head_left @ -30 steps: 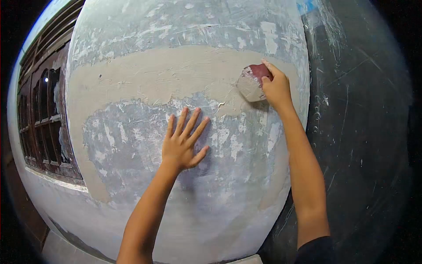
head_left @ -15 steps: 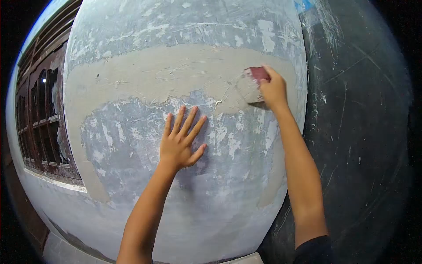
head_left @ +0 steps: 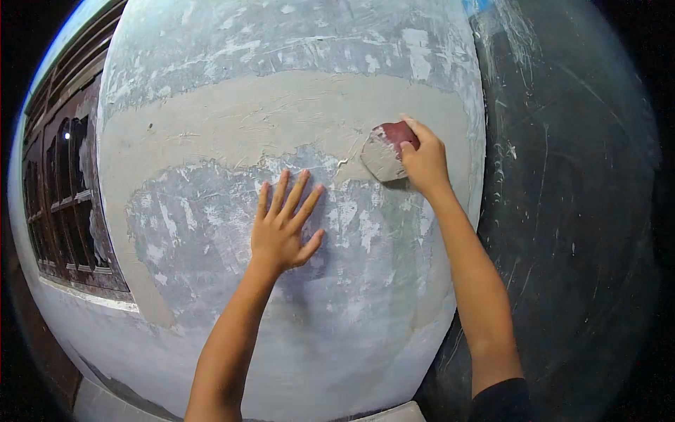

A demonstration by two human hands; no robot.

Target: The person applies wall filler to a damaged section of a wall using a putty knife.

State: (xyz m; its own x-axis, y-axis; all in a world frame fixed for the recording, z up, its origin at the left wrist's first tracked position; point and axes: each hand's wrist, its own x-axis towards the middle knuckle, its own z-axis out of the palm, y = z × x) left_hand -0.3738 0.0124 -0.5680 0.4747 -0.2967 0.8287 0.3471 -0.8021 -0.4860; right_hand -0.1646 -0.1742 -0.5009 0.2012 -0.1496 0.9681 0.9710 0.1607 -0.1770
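My left hand [head_left: 281, 228] lies against the wall with its fingers spread, on the grey patchy part below the beige filler. In my right hand [head_left: 425, 158] is a dark red putty spreader [head_left: 401, 133], pinched by its edge between thumb and fingers. Beige putty [head_left: 383, 156] coats much of the spreader's face. Its lower edge is at the wall, at the right part of the wide beige filler band [head_left: 225, 116]. A small white ridge of putty [head_left: 342, 162] stands out left of the spreader.
The wall [head_left: 302, 359] is pale blue-grey with white patches. On the left is a brown window frame with panes [head_left: 70, 190] and a white sill [head_left: 91, 294]. A dark scratched wall [head_left: 569, 211] meets it on the right. A pale ledge [head_left: 397, 413] shows at the bottom.
My right hand has moved the putty spreader left and slightly down, and the spreader's coated face shows more plainly. My left hand stays flat on the wall. The view has shifted slightly.
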